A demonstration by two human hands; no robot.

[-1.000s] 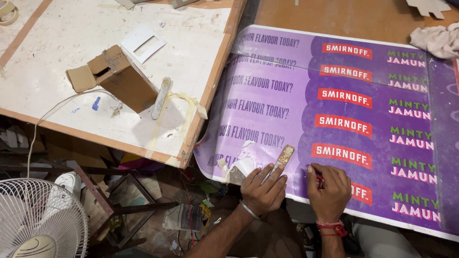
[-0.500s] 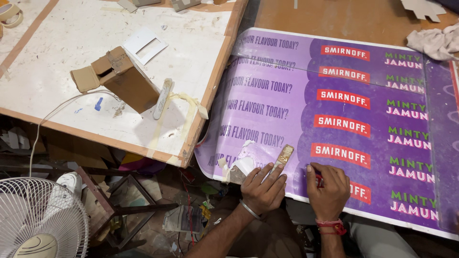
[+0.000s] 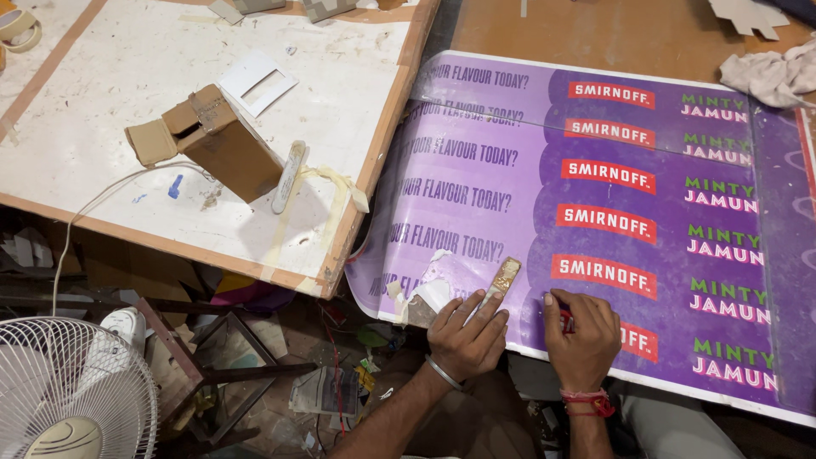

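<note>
A large purple printed sheet [image 3: 612, 204] with rows of red labels lies over a brown table. Its near left corner is torn, with white backing peeling up [image 3: 425, 297]. My left hand [image 3: 467, 336] rests flat on that corner and presses a narrow wooden strip [image 3: 503, 279] against the sheet. My right hand [image 3: 584, 336] is closed around a small red tool [image 3: 566, 320], its tip touching the sheet beside the strip.
A white board [image 3: 136, 51] with a wooden rim holds a brown cardboard box [image 3: 212, 140], a flat stick [image 3: 287, 176] and a white cut-out card [image 3: 257, 81]. A crumpled cloth [image 3: 769, 75] lies far right. A white fan [image 3: 72, 387] and clutter sit on the floor.
</note>
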